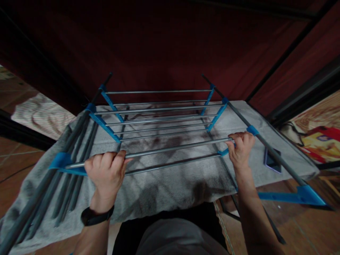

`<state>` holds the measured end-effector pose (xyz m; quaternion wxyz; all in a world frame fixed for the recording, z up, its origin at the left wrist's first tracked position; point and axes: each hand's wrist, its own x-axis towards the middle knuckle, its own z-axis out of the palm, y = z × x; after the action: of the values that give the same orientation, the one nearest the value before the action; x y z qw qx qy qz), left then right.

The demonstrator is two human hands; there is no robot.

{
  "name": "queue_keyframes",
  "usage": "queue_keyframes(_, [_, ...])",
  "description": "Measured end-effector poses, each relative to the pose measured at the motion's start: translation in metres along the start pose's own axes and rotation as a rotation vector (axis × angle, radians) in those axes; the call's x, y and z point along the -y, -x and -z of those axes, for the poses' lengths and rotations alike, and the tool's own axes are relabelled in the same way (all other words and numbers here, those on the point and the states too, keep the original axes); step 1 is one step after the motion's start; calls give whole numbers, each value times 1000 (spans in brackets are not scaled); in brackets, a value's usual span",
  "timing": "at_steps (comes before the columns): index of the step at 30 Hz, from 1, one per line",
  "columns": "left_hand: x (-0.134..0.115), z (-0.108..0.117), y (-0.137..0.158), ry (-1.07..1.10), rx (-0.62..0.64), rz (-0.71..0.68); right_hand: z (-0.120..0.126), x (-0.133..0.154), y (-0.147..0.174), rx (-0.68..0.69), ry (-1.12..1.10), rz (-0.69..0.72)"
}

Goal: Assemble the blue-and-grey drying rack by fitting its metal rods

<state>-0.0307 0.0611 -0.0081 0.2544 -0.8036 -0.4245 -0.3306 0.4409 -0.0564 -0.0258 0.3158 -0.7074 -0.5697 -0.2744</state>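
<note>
Rod [172,148] sits tight inside my left hand [106,171] and right hand [241,148]; I should move both sides evenly, keeping it straight.

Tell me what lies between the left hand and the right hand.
In the head view, a grey rod spans that stretch, gripped by the left hand and right hand; grey cloth shows behind it.

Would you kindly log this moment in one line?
left hand: grips metal bar | right hand: grips same bar | phone: on grey cloth
</note>
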Motion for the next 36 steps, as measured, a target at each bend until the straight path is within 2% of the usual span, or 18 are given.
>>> queue_keyframes(7, [-1, 3, 1, 30, 36, 26, 2, 4, 0, -10, -15, 0])
queue_keyframes(11, [-7, 8, 2, 125, 23, 91, 3, 6, 1, -35, -51, 26])
queue_keyframes(14, [-8, 13, 2, 93, -15, 160, 4, 6, 1, -43, -46, 52])
queue_keyframes(17, [-3, 17, 2, 68, 28, 202, 4, 3, 2, -70, -47, 81])
queue_keyframes(24, [9, 19, 0, -43, 137, 118, -7, -15, 3, -88, -31, 76])
queue_keyframes(29, [6, 20, 0, -26, 144, 138, -9, -16, 3, -107, -61, 85])
queue_keyframes(32, [-1, 24, 0, 7, 135, 167, -10, -15, 3, -88, -53, 62])
queue_keyframes(36, [-13, 31, -1, 30, 95, 187, -14, -17, 3, -134, -56, 83])
